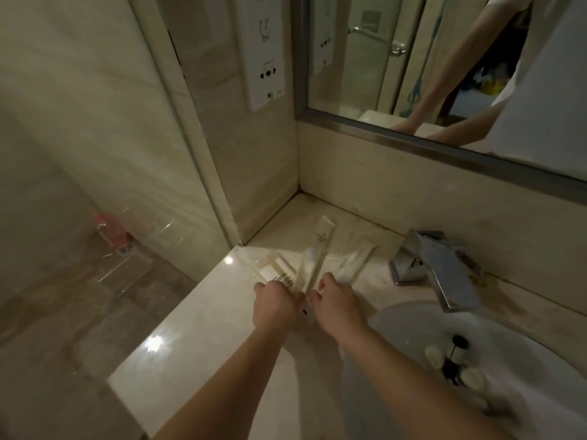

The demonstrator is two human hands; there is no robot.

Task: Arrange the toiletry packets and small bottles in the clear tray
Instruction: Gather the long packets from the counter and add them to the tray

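Note:
A clear tray (254, 258) sits on the marble counter near the back left corner, with cream packets (281, 266) lying in it. My left hand (276, 304) grips a long cream toiletry packet (319, 246) that sticks up and away over the tray; a dark comb-like piece (284, 277) shows just above its knuckles. My right hand (340, 301) is beside it, fingers curled at the near end of another pale packet (354, 262) that lies on the counter toward the faucet. Whether the right hand actually holds that packet is hidden.
A chrome faucet (441, 268) stands to the right over a white sink (476, 360) with small pale round items near the drain. A mirror (444, 74) and a wall socket panel (262, 49) are behind. The counter's left edge (178, 312) drops to the floor.

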